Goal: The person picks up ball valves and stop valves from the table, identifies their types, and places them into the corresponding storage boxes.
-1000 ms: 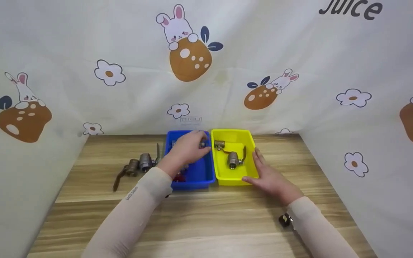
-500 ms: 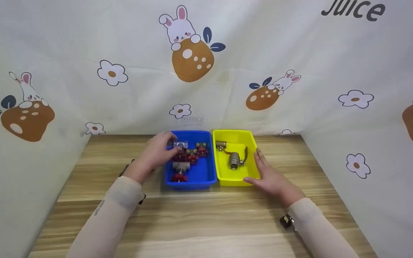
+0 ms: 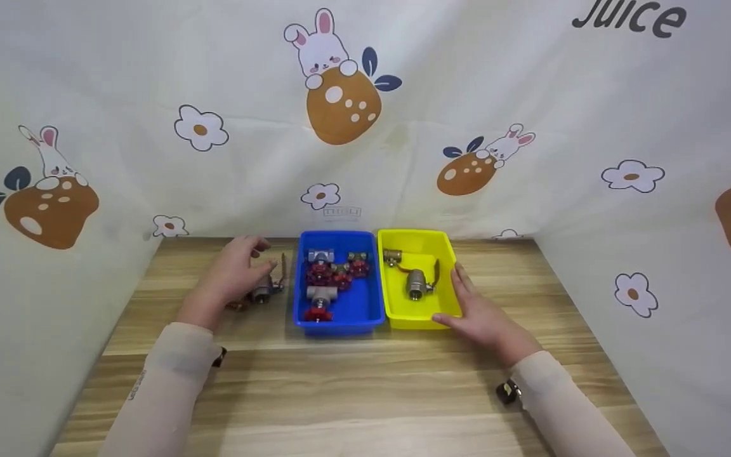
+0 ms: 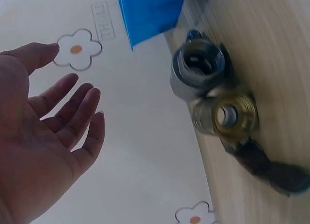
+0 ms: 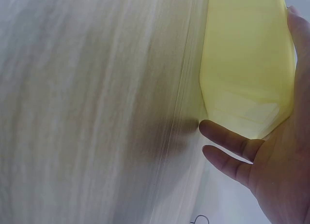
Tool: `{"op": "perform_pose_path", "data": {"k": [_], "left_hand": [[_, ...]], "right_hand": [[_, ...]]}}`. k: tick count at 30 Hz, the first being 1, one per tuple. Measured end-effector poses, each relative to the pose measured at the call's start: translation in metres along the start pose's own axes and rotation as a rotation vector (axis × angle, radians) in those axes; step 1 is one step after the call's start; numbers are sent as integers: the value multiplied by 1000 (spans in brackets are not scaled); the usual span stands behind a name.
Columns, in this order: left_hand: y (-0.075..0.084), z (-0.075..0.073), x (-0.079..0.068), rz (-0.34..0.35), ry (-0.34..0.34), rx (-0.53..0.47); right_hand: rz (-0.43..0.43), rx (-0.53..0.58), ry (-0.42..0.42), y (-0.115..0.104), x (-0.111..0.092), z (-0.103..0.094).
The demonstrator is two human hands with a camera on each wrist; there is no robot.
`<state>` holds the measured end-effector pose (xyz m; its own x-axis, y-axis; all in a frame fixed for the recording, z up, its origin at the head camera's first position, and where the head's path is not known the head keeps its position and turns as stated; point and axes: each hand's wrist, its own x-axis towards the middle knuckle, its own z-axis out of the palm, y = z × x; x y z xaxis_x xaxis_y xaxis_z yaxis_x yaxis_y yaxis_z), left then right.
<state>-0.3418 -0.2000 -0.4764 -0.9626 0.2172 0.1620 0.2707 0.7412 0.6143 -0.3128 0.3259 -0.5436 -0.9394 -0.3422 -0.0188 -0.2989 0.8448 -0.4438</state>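
Note:
My left hand [image 3: 231, 271] hovers over two ball valves left of the bins, fingers apart and nothing in its grasp. In the left wrist view, the grey ball valve [image 4: 197, 69] stands beside a brass ball valve [image 4: 227, 118] with a dark lever; the hand touches neither. From the head view the brass one is mostly hidden. My right hand [image 3: 485, 318] rests against the yellow bin [image 3: 411, 322], thumb at its near right corner and fingers along its right side. Inside that bin lie a steel ball valve [image 3: 415, 284] and a smaller brass valve [image 3: 393, 256].
Left of the yellow bin, side by side with it, is a blue bin [image 3: 359, 311] with several red-wheeled valves [image 3: 321, 296] in it. A patterned cloth [image 3: 251, 171] rises behind and at both sides of the wooden table [image 3: 353, 393].
My left hand has moved left, out from over the blue bin to above the two ball valves. My right hand keeps its place against the yellow bin.

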Motion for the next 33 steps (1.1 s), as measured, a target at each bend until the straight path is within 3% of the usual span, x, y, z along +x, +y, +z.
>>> {"op": "perform_pose_path", "data": {"k": [6,13,25,33], "left_hand": [[-16,-5,-9,6,-4,15],[-29,-10,-20,-32,-42,5],[-40,-14,-27,-22,-85,-30],[-55,-5,-29,-123,-215,-68]], "right_hand": [[11,9,-4,2,1,0],[11,5,2,3,2,1],[14,-3,-1,2,0,1],[20,14,-10,1,1,1]]}}
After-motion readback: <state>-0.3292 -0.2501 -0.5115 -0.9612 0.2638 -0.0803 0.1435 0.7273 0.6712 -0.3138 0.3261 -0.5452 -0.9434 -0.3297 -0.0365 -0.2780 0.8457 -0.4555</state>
